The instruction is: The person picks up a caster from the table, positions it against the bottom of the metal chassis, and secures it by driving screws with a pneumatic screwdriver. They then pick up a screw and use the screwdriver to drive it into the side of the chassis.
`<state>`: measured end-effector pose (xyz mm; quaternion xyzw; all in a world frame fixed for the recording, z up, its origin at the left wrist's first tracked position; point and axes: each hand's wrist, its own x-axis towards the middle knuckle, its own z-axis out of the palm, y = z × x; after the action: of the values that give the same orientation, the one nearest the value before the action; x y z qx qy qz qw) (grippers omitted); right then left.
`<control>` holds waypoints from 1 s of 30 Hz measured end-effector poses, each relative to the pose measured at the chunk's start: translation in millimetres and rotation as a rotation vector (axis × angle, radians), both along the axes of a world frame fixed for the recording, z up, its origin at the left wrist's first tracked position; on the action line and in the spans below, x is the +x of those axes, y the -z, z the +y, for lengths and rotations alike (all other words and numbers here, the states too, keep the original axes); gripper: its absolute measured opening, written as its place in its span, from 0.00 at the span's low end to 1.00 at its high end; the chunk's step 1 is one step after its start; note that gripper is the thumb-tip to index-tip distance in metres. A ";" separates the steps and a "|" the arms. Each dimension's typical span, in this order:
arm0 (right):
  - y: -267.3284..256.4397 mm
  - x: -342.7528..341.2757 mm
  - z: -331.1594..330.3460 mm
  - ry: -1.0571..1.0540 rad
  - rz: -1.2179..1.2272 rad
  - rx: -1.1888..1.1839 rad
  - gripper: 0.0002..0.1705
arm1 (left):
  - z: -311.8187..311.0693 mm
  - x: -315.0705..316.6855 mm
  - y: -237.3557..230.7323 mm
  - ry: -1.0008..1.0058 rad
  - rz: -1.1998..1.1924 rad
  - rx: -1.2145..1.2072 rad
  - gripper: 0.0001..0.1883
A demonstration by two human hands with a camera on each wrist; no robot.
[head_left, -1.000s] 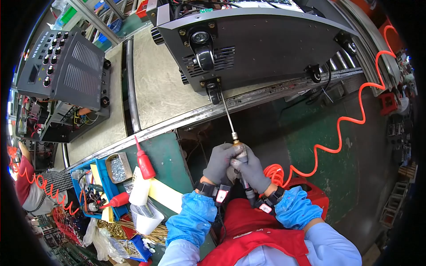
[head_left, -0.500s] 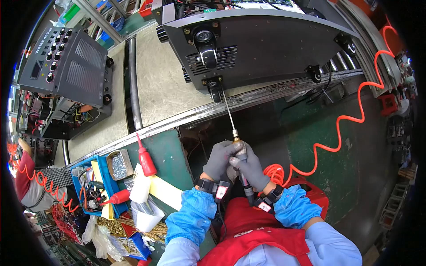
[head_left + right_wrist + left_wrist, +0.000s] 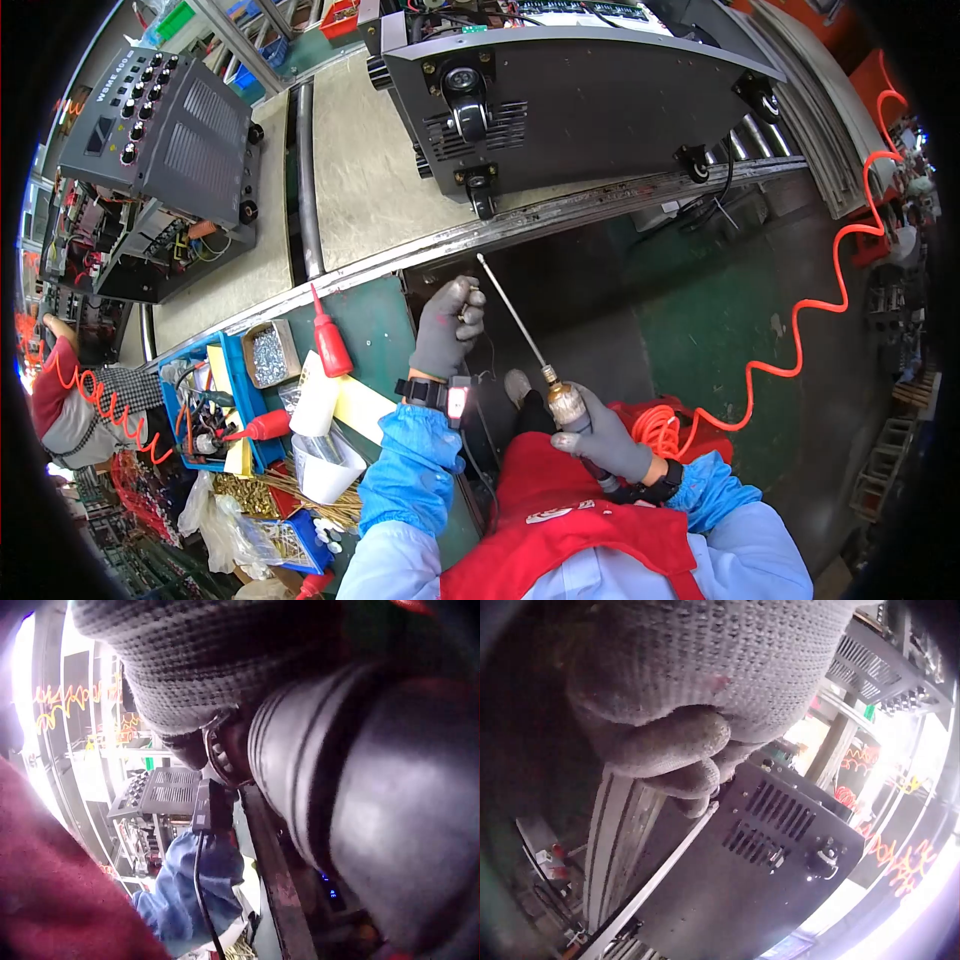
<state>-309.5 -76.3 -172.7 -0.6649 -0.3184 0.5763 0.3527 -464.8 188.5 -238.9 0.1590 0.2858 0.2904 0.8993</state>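
My right hand (image 3: 607, 440), in a grey glove, grips a power screwdriver (image 3: 567, 405) with a brass-coloured nose and a long thin bit (image 3: 515, 318). The bit slants up and left, its tip off the machine. My gloved left hand (image 3: 450, 325) is raised beside the tip, fingers curled; in the left wrist view the bit (image 3: 656, 877) ends right at its fingertips (image 3: 697, 804), where a small metal piece shows between them, mostly hidden. Beyond, a dark machine cabinet (image 3: 610, 125) lies tilted with its underside facing me, showing casters (image 3: 481, 192) at its corners.
A second machine (image 3: 170, 135) with knobs stands at the left on the roller conveyor (image 3: 308, 190). On the green bench are a red squeeze bottle (image 3: 330, 340), a box of screws (image 3: 270, 355) and a blue bin (image 3: 240, 400). An orange coiled hose (image 3: 795, 340) hangs at right. Another person's arm (image 3: 60, 385) shows far left.
The screwdriver tip has come away from the lower caster. My left hand has let go of the screwdriver and moved up and left to the tip; my right hand has shifted down and right.
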 end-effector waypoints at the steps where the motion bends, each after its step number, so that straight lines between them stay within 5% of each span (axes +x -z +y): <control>1: -7.4 -0.7 -4.6 -0.001 0.018 -0.004 0.51 | 2.2 -1.4 1.6 -0.005 -0.027 -0.048 0.12; 16: -17.9 -9.5 -33.5 -0.070 -0.026 0.025 0.53 | -4.0 -3.6 -2.3 -0.099 -0.189 -0.167 0.14; 23: -27.1 -4.1 -25.9 -0.186 -0.237 -0.085 0.52 | -3.7 -6.8 -6.6 -0.092 -0.064 -0.048 0.12; 26: -12.1 -1.2 -27.3 -0.151 -0.167 0.092 0.52 | -2.1 -7.9 -6.4 -0.082 -0.039 -0.030 0.13; 30: -30.7 11.9 -8.2 -0.100 0.304 -0.284 0.50 | 3.9 -4.7 -17.8 -0.089 0.085 0.085 0.15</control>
<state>-297.6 -84.5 -142.0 -0.5968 -0.2096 0.7258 0.2704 -469.5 192.4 -221.2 0.1965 0.3179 0.3351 0.8649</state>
